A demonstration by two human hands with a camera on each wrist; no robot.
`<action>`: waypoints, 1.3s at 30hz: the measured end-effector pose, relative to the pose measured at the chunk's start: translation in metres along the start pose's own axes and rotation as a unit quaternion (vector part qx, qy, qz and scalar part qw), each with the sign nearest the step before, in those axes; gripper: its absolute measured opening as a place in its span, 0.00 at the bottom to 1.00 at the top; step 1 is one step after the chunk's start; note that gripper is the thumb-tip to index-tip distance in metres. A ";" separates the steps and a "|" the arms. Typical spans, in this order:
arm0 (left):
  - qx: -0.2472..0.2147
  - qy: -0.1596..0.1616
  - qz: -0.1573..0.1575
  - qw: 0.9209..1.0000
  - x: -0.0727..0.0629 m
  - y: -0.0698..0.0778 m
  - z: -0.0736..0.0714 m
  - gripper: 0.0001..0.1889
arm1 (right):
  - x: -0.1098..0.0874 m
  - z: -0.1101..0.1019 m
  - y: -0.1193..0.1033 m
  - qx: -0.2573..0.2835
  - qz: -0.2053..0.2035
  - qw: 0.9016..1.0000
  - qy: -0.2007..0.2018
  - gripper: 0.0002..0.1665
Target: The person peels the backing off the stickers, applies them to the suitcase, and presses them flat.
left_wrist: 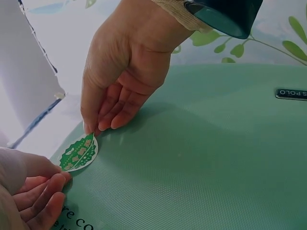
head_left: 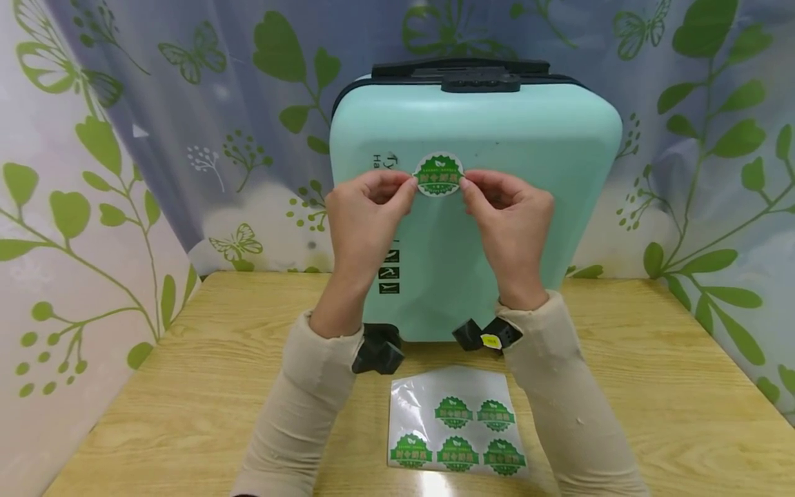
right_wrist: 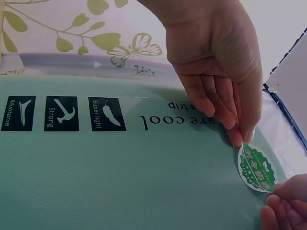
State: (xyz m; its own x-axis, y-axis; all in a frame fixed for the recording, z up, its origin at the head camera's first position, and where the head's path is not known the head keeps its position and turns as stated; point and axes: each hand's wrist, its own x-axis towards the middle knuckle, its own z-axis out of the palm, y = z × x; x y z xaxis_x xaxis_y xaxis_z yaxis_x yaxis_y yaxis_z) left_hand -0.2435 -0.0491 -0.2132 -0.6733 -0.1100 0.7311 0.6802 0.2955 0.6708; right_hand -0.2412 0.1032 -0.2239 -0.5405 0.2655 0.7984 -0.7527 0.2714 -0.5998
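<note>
A round green-and-white sticker (head_left: 438, 174) is pinched at its two sides in front of the mint-green suitcase (head_left: 444, 269). My left hand (head_left: 368, 217) holds its left edge between thumb and forefinger, and my right hand (head_left: 514, 217) holds the right edge likewise. In the left wrist view the sticker (left_wrist: 79, 153) bends slightly along a crease line, close to the suitcase's surface. The right wrist view shows the same sticker (right_wrist: 257, 167) with both sets of fingertips on its rim. I cannot tell whether its back touches the case.
On the wooden table (head_left: 174, 373) in front of the suitcase lies a glossy sheet (head_left: 413, 404) with several similar green stickers. Printed labels (head_left: 388, 273) run down the suitcase's left side. Behind stands a curtain (head_left: 217, 103) with leaf patterns.
</note>
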 end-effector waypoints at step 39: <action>0.081 0.006 0.018 0.997 0.004 0.004 0.000 0.08 | 0.003 0.000 -0.006 -0.009 0.035 0.999 -0.001 0.08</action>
State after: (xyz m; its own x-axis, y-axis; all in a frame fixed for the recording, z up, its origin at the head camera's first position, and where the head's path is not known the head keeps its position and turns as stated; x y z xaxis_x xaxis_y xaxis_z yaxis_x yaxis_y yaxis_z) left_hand -0.2430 -0.0480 -0.2076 -0.6457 -0.1078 0.7560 0.6466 0.4494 0.6163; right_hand -0.2383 0.1028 -0.2182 -0.5928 0.2833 0.7539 -0.7059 0.2677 -0.6557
